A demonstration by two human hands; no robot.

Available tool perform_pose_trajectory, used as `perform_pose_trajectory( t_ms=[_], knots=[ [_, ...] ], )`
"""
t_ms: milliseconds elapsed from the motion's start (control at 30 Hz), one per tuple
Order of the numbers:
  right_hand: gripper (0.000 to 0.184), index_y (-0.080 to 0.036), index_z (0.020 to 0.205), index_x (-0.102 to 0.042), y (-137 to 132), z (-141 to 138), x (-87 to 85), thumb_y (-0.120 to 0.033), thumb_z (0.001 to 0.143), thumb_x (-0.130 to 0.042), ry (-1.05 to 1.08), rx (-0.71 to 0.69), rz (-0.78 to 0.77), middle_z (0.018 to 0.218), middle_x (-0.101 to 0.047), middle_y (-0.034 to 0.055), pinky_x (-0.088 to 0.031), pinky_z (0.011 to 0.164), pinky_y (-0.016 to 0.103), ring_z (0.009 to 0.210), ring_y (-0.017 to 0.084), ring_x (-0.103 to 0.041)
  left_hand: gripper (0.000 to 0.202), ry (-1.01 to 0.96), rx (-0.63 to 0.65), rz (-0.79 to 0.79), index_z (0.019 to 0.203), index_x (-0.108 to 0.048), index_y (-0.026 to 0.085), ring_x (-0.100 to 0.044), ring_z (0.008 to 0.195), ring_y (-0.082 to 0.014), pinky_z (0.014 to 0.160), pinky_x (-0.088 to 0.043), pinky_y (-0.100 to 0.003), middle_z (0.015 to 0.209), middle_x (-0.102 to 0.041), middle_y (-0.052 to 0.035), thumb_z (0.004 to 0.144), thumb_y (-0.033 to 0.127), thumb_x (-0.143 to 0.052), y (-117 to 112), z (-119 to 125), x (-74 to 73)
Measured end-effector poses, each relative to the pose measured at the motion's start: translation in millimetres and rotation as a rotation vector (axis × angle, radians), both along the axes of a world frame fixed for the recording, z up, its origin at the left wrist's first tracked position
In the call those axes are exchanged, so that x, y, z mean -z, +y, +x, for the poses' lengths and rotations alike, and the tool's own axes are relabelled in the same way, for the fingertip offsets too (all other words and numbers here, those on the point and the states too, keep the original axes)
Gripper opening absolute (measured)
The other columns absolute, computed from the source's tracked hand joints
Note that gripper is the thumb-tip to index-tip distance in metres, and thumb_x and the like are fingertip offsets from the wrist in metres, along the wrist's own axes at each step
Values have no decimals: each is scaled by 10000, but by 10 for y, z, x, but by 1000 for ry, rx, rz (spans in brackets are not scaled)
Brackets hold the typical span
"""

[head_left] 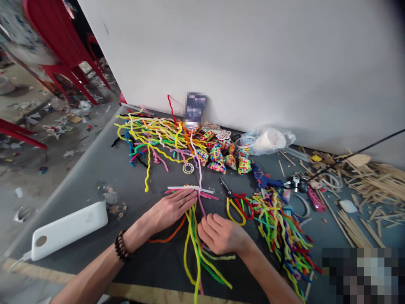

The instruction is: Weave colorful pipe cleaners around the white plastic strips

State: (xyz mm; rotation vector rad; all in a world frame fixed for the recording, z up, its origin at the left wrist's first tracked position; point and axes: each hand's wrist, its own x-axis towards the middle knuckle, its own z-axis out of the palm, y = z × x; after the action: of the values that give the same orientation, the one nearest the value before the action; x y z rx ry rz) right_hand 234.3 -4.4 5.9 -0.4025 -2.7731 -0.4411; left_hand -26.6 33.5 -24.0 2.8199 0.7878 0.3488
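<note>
My left hand (172, 207) lies flat with fingers stretched out, pressing down on a bundle of coloured pipe cleaners (193, 236) next to a white stick (190, 188) laid across them. My right hand (221, 233) is closed in a pinch round a pink pipe cleaner (198, 177) that runs up toward the far pile. Yellow, green and orange strands trail from under both hands toward the table's near edge.
A big heap of pipe cleaners (152, 133) lies at the back, another heap (281, 223) at the right. Red-handled scissors (236, 198), a blue glue gun (264, 179), woven multicoloured pieces (221, 156), wooden sticks (370, 185) and a white power bank (68, 228) sit on the grey table (95, 177).
</note>
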Motion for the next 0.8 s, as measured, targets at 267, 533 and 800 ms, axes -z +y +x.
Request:
perform_pose_trajectory(
  t_ms=[267, 533, 800],
  knots=[
    [217, -101, 1057, -730, 29, 2, 0, -107, 999, -520, -92, 13, -95, 1073, -760, 132, -504, 743, 339, 844, 189, -677, 545, -31, 5, 14, 1537, -429, 146, -309, 1572, -251, 1265, -377, -409, 1640, -433, -138, 1003, 38, -455, 5, 0, 55],
    [229, -111, 1130, -697, 47, -39, -12, -155, 1030, -496, -2, -6, -58, 1067, -772, 141, -526, 764, 335, 976, 226, -724, 498, -16, -1, 36, 1510, -471, 167, -279, 1584, -258, 1272, -358, -418, 1642, -433, -134, 1019, 92, -510, -3, 1, 94],
    [260, -181, 1195, -629, 22, -182, 258, -131, 1032, -434, 446, 397, -556, 931, -781, 103, -583, 735, 321, 836, 203, -757, 507, -63, 4, -5, 1533, -445, 195, -305, 1575, -273, 1230, -422, -454, 1652, -403, -162, 1037, 127, -527, 7, -11, 104]
  ],
)
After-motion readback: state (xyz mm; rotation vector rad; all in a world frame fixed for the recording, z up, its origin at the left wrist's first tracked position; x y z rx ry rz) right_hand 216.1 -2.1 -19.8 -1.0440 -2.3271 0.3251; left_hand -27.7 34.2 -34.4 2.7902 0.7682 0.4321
